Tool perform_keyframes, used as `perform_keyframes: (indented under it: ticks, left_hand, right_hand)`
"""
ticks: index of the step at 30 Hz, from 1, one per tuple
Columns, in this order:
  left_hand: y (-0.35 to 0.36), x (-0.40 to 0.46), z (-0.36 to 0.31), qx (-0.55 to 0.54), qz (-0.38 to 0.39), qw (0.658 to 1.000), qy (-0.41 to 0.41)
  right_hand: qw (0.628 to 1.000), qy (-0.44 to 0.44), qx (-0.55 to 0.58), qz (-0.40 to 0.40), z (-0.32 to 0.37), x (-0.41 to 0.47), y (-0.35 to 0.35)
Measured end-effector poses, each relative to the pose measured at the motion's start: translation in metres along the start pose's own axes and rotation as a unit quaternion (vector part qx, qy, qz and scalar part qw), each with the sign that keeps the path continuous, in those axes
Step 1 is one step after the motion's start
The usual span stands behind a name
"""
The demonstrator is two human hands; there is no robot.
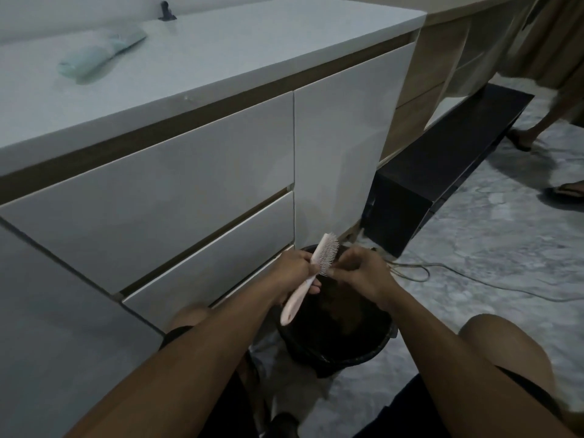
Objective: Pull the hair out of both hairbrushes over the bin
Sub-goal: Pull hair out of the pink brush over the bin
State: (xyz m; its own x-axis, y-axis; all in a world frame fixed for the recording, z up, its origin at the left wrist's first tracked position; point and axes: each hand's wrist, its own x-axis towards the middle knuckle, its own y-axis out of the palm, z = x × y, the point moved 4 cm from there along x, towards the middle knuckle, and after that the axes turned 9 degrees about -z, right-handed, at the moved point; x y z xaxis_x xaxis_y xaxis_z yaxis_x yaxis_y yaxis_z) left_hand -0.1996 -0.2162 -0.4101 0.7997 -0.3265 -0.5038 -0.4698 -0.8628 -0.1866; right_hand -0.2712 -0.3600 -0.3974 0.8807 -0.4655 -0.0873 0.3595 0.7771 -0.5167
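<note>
From the head camera, a person crouches on a marbled grey floor (493, 235) in front of a white cabinet with drawers (177, 184). Both bare forearms reach forward over a black bin (373, 349) that stands on the floor between the knees, just beside the lowest drawer.

The left hand (292, 267) has its grip clamped on the neck of a pink hairbrush (311, 273), fingers wrapped where the handle meets the head. The brush is tilted, head up and away, handle pointing down toward the person, bristles facing right. It hangs above the bin's opening.

The right hand (360, 268) meets the bristles at the lower edge of the brush head, fingertips (331, 272) pinched together there; whether any hair lies between them is too dim to tell.

On the white bench (221, 64) above the drawers lies a pale green hairbrush (98, 55), well apart from the hands. A thin cable (442, 270) runs across the floor to the right of the bin. Another person's sandalled feet (565, 192) stand at the right edge.
</note>
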Motion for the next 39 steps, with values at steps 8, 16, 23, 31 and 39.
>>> perform_keyframes:
  ticks: [8, 16, 23, 31, 39]
  left_hand:
    - [0.006, 0.017, 0.002, -0.008, -0.015, 1.0, 0.006]
    - [-0.001, 0.04, 0.015, 0.025, -0.071, 0.997, -0.008]
    - [-0.001, 0.048, 0.019, 0.022, -0.068, 0.997, -0.02]
    - [0.001, 0.053, 0.02, 0.006, -0.056, 0.998, -0.032]
    - [0.004, 0.053, 0.016, -0.012, -0.027, 0.999, -0.039]
  right_hand:
    - [0.999, 0.045, 0.015, 0.004, -0.007, 0.017, 0.005]
    - [0.993, 0.078, -0.011, -0.084, -0.033, 0.045, -0.003]
    - [0.987, 0.109, -0.018, -0.12, -0.042, 0.058, 0.004]
    - [0.98, 0.149, -0.005, -0.13, -0.052, 0.07, 0.011]
    - [0.979, 0.178, 0.0, -0.103, -0.057, 0.071, 0.017]
